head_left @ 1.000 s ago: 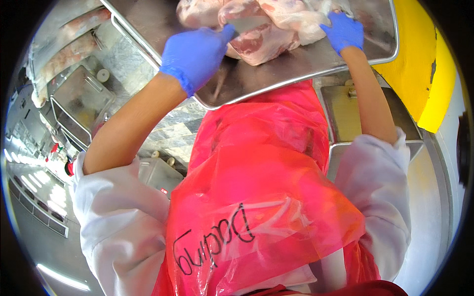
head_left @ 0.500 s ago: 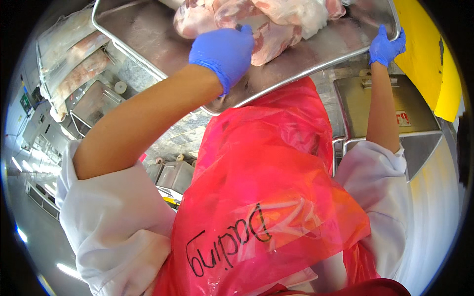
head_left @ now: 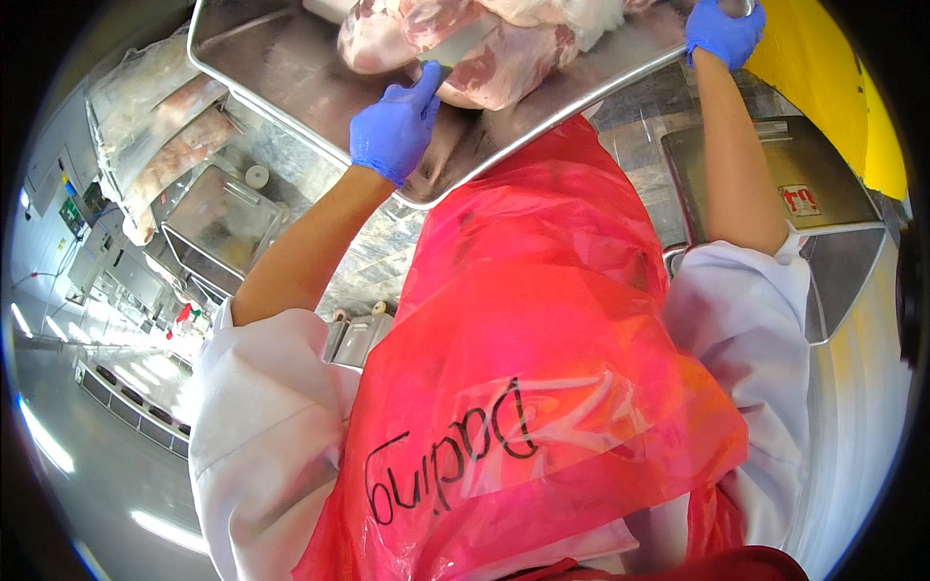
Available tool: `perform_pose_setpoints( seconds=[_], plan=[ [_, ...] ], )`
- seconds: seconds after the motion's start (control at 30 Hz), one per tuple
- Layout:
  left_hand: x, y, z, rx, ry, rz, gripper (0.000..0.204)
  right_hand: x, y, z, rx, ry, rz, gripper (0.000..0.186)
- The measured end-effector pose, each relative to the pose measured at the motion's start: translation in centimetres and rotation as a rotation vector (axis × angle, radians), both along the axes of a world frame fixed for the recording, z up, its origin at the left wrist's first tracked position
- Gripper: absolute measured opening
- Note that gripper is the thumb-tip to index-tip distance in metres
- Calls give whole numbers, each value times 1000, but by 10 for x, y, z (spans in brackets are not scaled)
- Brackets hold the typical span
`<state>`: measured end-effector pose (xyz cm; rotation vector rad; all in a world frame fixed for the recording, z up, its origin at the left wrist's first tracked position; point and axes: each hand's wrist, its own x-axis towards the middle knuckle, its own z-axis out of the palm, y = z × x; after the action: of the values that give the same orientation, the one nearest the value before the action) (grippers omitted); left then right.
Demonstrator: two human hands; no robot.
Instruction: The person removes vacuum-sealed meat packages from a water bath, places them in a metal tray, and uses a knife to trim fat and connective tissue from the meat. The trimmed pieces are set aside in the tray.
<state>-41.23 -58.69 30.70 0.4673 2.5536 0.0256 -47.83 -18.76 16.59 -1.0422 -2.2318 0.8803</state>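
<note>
A wide metal tray (head_left: 262, 68) spans the top of the view, its near rim slanting up to the right. Several large raw pieces of meat (head_left: 518, 63), pink with white fat, lie in it. My left hand (head_left: 392, 131), in a blue glove, is closed over the tray's near left part beside the meat. From it a flat pale blade, apparently a knife (head_left: 465, 44), reaches against the meat; its handle is mostly hidden in my fingers. My right hand (head_left: 725, 37), also blue-gloved, is wrapped round the tray's rim at the right corner.
A lidded metal bin (head_left: 736, 165) stands below my right forearm. Beyond it is a yellow panel (head_left: 823, 87). On the left are plastic-covered racks of meat (head_left: 160, 116) and a metal cart (head_left: 223, 218). My red plastic apron (head_left: 542, 290) hangs near the tray's rim.
My left hand has moved left and a little down, drawing back along the meat with the knife. My right hand and the tray sit higher and further left in view.
</note>
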Motion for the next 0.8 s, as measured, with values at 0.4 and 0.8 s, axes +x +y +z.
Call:
perform_pose_setpoints(
  seconds=[0.4,0.8],
  plan=[
    [-23,-15,-1,20,-24,-39,43,-1,-8,26,817,-338,139,72],
    [-39,-14,6,-22,-30,189,38,-36,-160,-121,242,-230,1163,40]
  ],
)
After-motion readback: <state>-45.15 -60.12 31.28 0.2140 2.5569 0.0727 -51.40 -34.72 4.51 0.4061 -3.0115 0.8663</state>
